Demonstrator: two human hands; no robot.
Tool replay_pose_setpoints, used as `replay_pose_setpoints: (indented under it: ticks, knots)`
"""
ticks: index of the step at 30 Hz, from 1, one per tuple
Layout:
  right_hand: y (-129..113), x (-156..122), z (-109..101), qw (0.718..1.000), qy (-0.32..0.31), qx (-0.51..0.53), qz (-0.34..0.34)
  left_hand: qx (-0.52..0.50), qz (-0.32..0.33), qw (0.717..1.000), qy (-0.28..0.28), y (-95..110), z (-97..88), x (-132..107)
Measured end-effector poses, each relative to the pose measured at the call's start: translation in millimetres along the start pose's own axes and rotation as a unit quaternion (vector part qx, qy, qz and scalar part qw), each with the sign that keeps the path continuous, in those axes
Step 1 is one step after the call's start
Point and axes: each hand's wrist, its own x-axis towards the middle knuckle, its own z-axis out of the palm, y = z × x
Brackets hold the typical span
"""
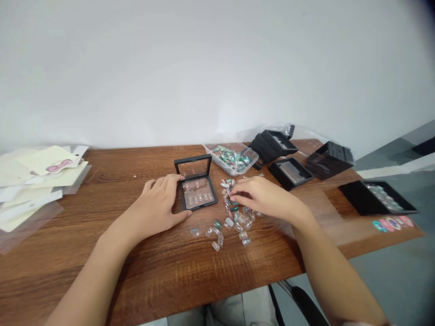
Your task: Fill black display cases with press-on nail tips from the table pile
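Note:
A small black case (213,194) with a raised, windowed lid (193,166) stands on the table, rows of press-on nails (200,198) inside it. My left hand (159,202) grips the case at its left side, index finger near the hinge and thumb at the front corner. Beside the case spreads a loose pile of press-on nails (239,220), clear, pink and teal. My right hand (258,194) is at the upper part of this pile, thumb and index finger drawn close around a nail; the fingertips partly hide it.
Behind the pile sits a clear plastic tub (256,159) of green nails. Black boxes (272,146) and a wrapped black stack (329,159) are at the right, with a filled black box (353,197) near the edge. Cards and papers (30,174) lie left, against the wall side.

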Motion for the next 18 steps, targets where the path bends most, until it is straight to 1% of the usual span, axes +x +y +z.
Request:
replay_pose_setpoints:
  ticks: [2, 7, 11, 15, 18]
  knots:
    - [-1.9, 0.3, -0.1, 1.000, -0.001, -0.001, -0.007, 0.000, 0.000, 1.000, 0.002, 0.0, -0.1, 0.1]
    - [-8.9, 1.1, 0.7, 1.000, -0.015, -0.012, 0.019, 0.002, 0.002, 1.000, -0.003, 0.3, -0.6, 0.2]
    - [-9.2, 2.3, 2.2, 1.000, -0.012, -0.013, 0.005, 0.004, 0.001, 1.000, -0.008, 0.4, -0.9, 0.0]
    - [-7.0, 3.2, 2.7, 1.000, 0.015, -0.027, 0.001, 0.007, 0.002, 1.000, -0.007, 0.8, -1.1, -0.1]
    - [-7.6, 3.7, 2.0, 0.999, 0.044, 0.000, -0.004, 0.006, 0.000, 1.000, -0.007, 1.0, -1.1, -0.2]
